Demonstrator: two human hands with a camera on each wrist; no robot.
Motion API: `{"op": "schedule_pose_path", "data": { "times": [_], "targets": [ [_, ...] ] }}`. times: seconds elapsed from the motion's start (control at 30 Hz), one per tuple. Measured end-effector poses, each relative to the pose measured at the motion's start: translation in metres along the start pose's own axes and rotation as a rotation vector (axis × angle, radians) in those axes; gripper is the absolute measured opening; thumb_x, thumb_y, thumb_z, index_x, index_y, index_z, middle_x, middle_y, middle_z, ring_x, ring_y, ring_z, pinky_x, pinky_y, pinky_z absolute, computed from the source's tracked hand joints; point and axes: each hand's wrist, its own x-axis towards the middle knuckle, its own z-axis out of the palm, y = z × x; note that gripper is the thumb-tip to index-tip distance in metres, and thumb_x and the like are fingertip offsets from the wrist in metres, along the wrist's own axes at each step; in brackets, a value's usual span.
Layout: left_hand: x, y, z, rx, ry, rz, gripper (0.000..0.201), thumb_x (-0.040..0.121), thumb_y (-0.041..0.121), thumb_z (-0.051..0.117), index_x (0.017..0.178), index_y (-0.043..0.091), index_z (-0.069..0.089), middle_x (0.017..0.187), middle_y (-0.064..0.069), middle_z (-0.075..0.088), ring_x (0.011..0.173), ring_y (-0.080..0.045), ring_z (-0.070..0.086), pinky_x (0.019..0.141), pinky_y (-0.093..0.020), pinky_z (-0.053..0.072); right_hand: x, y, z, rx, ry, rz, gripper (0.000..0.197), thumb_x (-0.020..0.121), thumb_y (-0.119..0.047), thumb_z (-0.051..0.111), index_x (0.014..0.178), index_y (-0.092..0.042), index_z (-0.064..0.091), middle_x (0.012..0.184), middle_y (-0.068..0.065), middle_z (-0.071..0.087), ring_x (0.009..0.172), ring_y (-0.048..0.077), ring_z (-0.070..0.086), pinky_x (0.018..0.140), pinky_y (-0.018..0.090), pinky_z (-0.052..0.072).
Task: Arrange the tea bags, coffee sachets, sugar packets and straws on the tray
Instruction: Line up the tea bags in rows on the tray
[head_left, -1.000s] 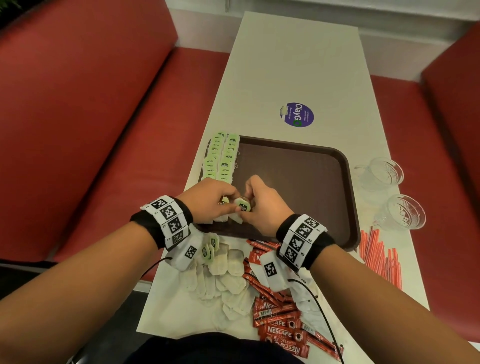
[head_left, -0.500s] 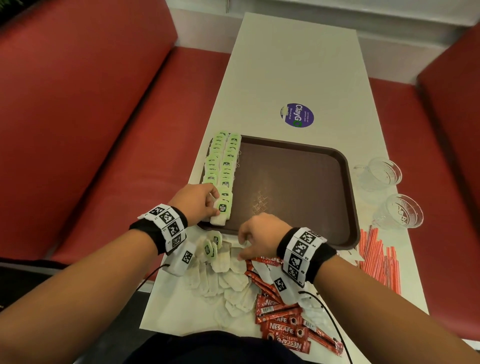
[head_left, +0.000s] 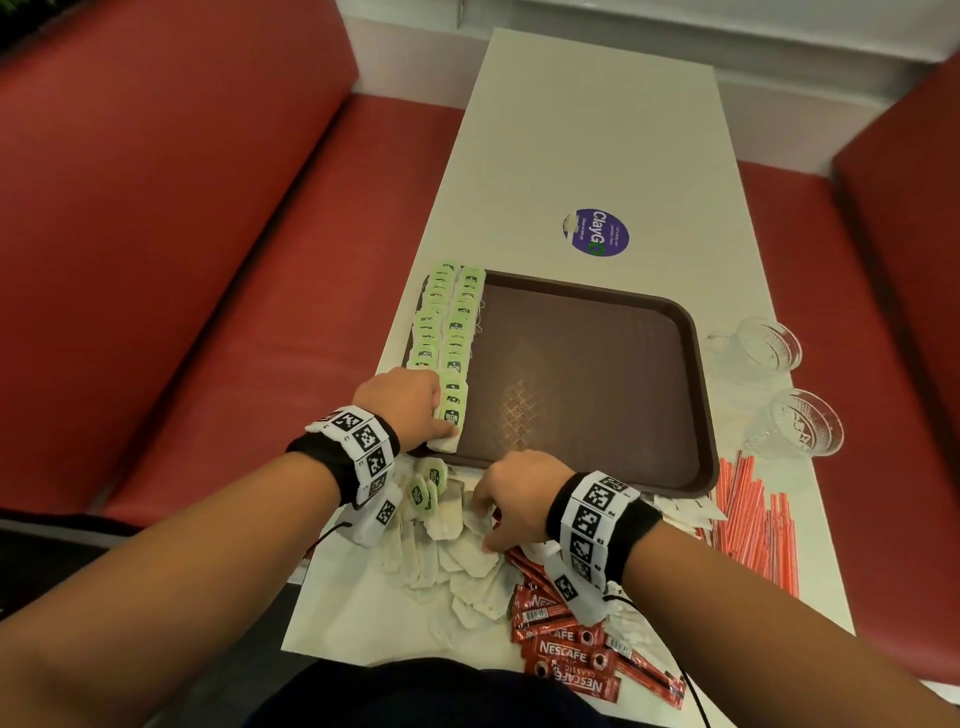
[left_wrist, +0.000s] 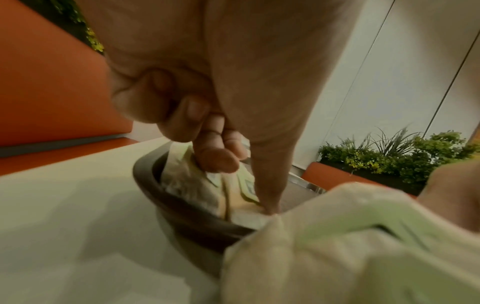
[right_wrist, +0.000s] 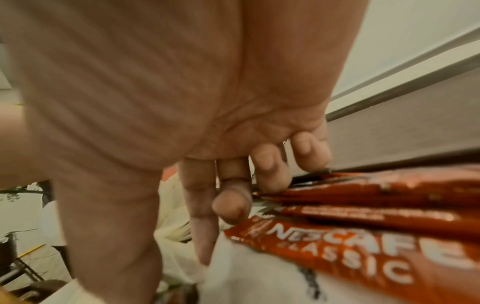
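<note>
A brown tray (head_left: 597, 374) lies on the white table, with two rows of green-tagged tea bags (head_left: 452, 332) along its left side. At the tray's near left corner my left hand (head_left: 441, 423) has thumb and curled forefinger on the nearest tea bag (head_left: 451, 415) of the right row; the left wrist view shows the left hand (left_wrist: 244, 185) down on the bags inside the tray rim (left_wrist: 166, 197). Just in front of the tray, the fingertips of my right hand (head_left: 480, 519) touch the loose tea bags (head_left: 457, 566). Red coffee sachets (head_left: 566, 649) lie nearest me, and the right wrist view has these sachets (right_wrist: 350, 246) just right of the right hand (right_wrist: 197, 267). Red-and-white straws (head_left: 753, 525) lie right of the tray.
Two glass cups (head_left: 769, 345) (head_left: 802, 423) stand right of the tray. White packets (head_left: 680, 512) lie by its near right corner. A purple sticker (head_left: 597, 232) marks the table beyond the tray. Red benches run along both sides.
Both hands held a tea bag together over the tray's near edge. The left hand then carried it to the near end of the right row, and the right hand dropped to the loose pile.
</note>
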Motion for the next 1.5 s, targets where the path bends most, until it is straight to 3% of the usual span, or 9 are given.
{"op": "schedule_pose_path", "data": {
  "times": [0.1,0.33,0.6,0.8,0.9,1.0,1.1,1.27,1.5],
  "targets": [
    [0.001,0.01,0.0,0.119,-0.051,0.015,0.048,0.078,0.069,0.065,0.082,0.022,0.06,0.081,0.003,0.063,0.077,-0.02,0.062,0.068,-0.032,0.053,-0.002,-0.001,0.0,0.041,0.005,-0.013,0.027,0.081,-0.045,0.067,0.102,-0.03,0.072,0.094,-0.006,0.072,0.083,0.019,0.065,0.076,0.034,0.057],
    [0.007,0.021,0.001,0.234,-0.048,0.068,0.045,0.082,0.066,0.061,0.077,0.021,0.055,0.081,-0.001,0.059,0.073,-0.023,0.056,0.06,-0.03,0.041,-0.005,0.005,-0.004,0.232,0.104,-0.044,0.01,0.081,-0.027,0.067,0.089,-0.022,0.07,0.074,-0.011,0.059,0.07,0.013,0.055,0.071,0.028,0.051],
    [-0.004,0.008,-0.016,-0.016,-0.047,0.139,0.044,0.087,0.067,0.055,0.072,0.026,0.06,0.072,0.008,0.063,0.072,-0.013,0.059,0.063,-0.029,0.047,-0.015,0.014,-0.005,0.454,0.251,-0.028,0.006,0.078,-0.024,0.069,0.078,-0.021,0.064,0.075,0.001,0.066,0.067,0.016,0.059,0.065,0.036,0.053],
    [-0.027,-0.02,-0.018,-0.216,-0.286,0.44,0.022,0.086,0.044,0.073,0.106,0.034,0.071,0.101,0.019,0.069,0.094,0.002,0.061,0.083,-0.02,0.048,-0.016,0.019,0.0,0.532,0.333,-0.014,0.014,0.08,-0.024,0.071,0.074,-0.021,0.059,0.07,-0.006,0.062,0.061,0.008,0.054,0.06,0.028,0.048],
    [-0.031,-0.024,-0.01,-0.153,-0.343,0.474,0.029,0.09,0.034,0.071,0.118,0.035,0.068,0.11,0.018,0.067,0.099,0.001,0.059,0.084,-0.016,0.045,-0.013,0.021,0.003,0.586,0.363,-0.012,0.02,0.082,-0.025,0.074,0.07,-0.022,0.057,0.067,-0.009,0.062,0.056,0.002,0.051,0.055,0.018,0.046],
    [-0.032,-0.022,-0.007,-0.112,-0.362,0.465,0.026,0.091,0.032,0.069,0.117,0.039,0.069,0.11,0.017,0.067,0.101,-0.003,0.06,0.089,-0.026,0.049,-0.011,0.022,0.003,0.634,0.375,0.007,0.013,0.082,-0.022,0.074,0.076,-0.023,0.063,0.071,-0.008,0.067,0.063,0.006,0.06,0.063,0.023,0.055],
    [-0.034,-0.017,-0.008,-0.12,-0.337,0.472,0.016,0.092,0.032,0.068,0.107,0.034,0.072,0.099,0.013,0.067,0.091,-0.005,0.061,0.083,-0.03,0.051,-0.008,0.023,0.001,0.631,0.385,0.034,0.007,0.086,-0.022,0.074,0.084,-0.024,0.067,0.077,-0.009,0.067,0.069,0.004,0.06,0.066,0.019,0.052],
    [-0.03,-0.012,-0.021,-0.252,-0.201,0.423,0.006,0.091,0.035,0.069,0.096,0.035,0.071,0.072,0.023,0.061,0.067,0.0,0.055,0.061,-0.019,0.041,-0.005,0.03,-0.004,0.648,0.446,0.045,0.008,0.089,-0.02,0.072,0.086,-0.027,0.068,0.079,-0.011,0.068,0.072,0.001,0.061,0.066,0.012,0.045],
    [-0.021,-0.003,-0.033,-0.45,-0.077,0.41,0.004,0.093,0.03,0.067,0.092,0.033,0.064,0.076,0.015,0.068,0.065,0.005,0.055,0.062,-0.013,0.037,-0.009,0.038,-0.016,0.678,0.514,0.048,0.027,0.098,-0.018,0.052,0.074,-0.023,0.043,0.07,-0.004,0.053,0.061,0.011,0.044,0.061,0.031,0.041]
  ]
}}
